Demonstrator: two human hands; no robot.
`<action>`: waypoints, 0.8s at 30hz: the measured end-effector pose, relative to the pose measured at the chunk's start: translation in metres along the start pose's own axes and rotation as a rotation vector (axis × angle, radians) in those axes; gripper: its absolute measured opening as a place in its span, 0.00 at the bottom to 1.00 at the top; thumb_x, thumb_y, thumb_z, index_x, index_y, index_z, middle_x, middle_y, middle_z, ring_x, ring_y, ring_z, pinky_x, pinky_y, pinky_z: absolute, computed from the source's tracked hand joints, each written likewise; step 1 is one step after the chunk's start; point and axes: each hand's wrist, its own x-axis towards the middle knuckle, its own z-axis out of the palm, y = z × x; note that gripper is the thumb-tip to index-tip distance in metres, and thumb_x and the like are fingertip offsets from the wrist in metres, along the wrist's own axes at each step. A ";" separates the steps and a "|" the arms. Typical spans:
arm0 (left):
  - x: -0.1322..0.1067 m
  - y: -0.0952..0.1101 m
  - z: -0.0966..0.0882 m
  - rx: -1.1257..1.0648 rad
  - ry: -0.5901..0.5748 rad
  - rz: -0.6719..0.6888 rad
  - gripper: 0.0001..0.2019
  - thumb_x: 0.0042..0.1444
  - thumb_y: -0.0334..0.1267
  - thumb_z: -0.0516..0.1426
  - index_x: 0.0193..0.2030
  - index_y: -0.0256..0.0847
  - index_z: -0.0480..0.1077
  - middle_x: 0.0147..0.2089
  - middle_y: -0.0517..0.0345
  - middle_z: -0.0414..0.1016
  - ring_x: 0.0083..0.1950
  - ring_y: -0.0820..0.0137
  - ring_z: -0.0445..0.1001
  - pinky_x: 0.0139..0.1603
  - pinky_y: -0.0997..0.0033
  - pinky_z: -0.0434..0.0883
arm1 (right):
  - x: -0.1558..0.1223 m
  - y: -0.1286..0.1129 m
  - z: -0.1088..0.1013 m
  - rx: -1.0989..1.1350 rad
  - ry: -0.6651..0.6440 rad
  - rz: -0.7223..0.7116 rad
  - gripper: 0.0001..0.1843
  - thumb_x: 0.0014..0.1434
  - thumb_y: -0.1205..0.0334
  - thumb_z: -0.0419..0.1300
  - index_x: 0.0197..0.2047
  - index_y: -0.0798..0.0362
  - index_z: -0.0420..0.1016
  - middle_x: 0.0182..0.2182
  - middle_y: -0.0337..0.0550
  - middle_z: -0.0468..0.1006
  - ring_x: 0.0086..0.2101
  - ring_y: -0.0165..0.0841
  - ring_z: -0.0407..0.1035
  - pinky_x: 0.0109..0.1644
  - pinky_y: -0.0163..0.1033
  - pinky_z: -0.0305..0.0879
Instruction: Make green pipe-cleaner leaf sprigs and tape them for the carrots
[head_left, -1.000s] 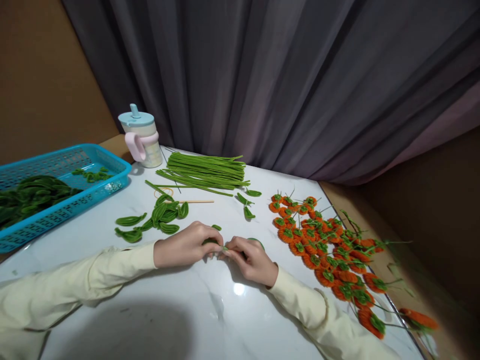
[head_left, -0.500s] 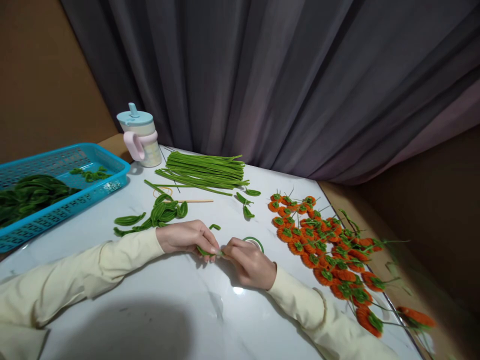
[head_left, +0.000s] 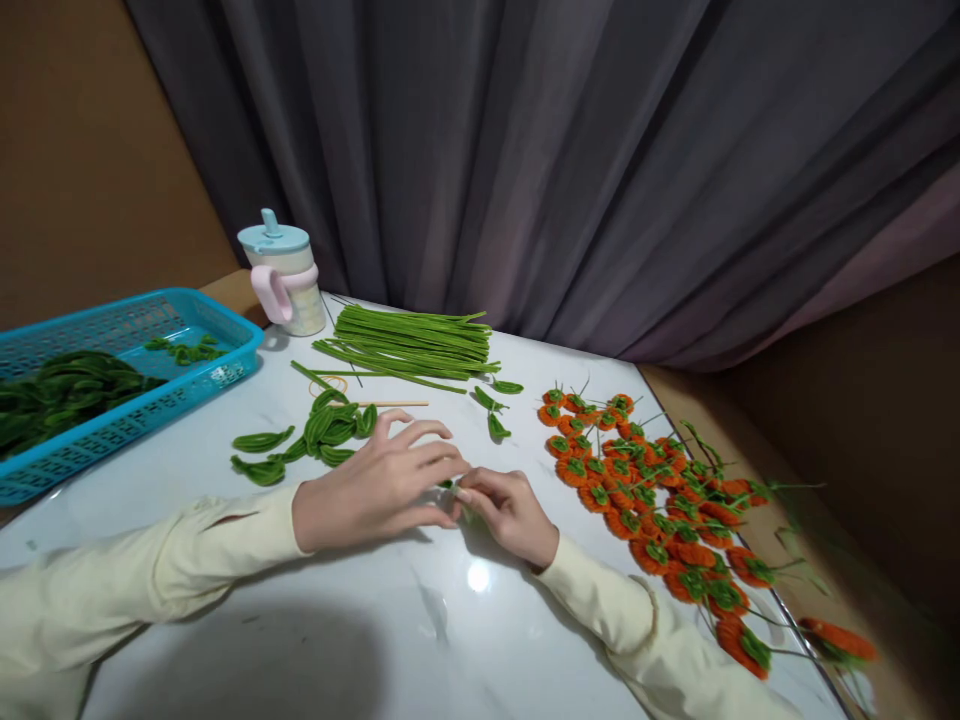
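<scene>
My left hand (head_left: 386, 478) is palm down over the table, its fingers apart and stretched toward the right hand. My right hand (head_left: 516, 517) is closed in a pinch on a small green fuzzy piece (head_left: 448, 484), mostly hidden by the fingers of both hands. Beyond my left wrist lies a loose pile of green chenille leaves (head_left: 326, 425). A few more small green leaves (head_left: 489, 399) are scattered past the fingertips.
A bundle of green chenille stems (head_left: 412, 340) lies at the back, near a thin wooden stick (head_left: 390, 404). At left are a blue basket (head_left: 187, 375) of green pieces and a lidded cup (head_left: 289, 285). Many orange chenille persimmons (head_left: 619, 467) cover the right side.
My left hand has let go of the green piece and spread its fingers. The right hand has shifted slightly and keeps its pinch. The green-edged ring behind it no longer shows.
</scene>
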 end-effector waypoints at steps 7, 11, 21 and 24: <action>-0.005 -0.002 0.020 0.434 0.157 0.297 0.13 0.63 0.24 0.44 0.36 0.34 0.68 0.33 0.55 0.74 0.45 0.68 0.70 0.50 0.62 0.53 | 0.006 0.002 -0.006 0.484 -0.119 0.307 0.19 0.56 0.48 0.61 0.30 0.58 0.69 0.21 0.44 0.75 0.21 0.30 0.65 0.28 0.35 0.60; -0.003 -0.005 0.018 0.450 0.220 0.332 0.13 0.63 0.24 0.44 0.34 0.34 0.68 0.31 0.55 0.74 0.42 0.67 0.70 0.47 0.63 0.55 | 0.006 0.003 -0.007 0.517 -0.139 0.330 0.20 0.55 0.47 0.62 0.31 0.58 0.69 0.21 0.44 0.75 0.21 0.29 0.65 0.28 0.35 0.61; -0.003 -0.006 0.010 0.103 0.005 0.184 0.14 0.64 0.26 0.44 0.34 0.36 0.68 0.30 0.56 0.74 0.40 0.68 0.70 0.50 0.61 0.53 | 0.002 0.001 -0.002 0.217 -0.106 0.182 0.20 0.60 0.47 0.56 0.30 0.57 0.70 0.20 0.42 0.74 0.19 0.27 0.61 0.25 0.32 0.58; -0.001 -0.006 0.004 -0.118 -0.148 0.050 0.12 0.64 0.30 0.46 0.36 0.37 0.69 0.32 0.57 0.74 0.38 0.70 0.70 0.50 0.63 0.53 | 0.001 -0.001 -0.002 0.072 -0.089 0.087 0.19 0.63 0.51 0.53 0.30 0.57 0.72 0.21 0.41 0.74 0.18 0.25 0.56 0.22 0.31 0.53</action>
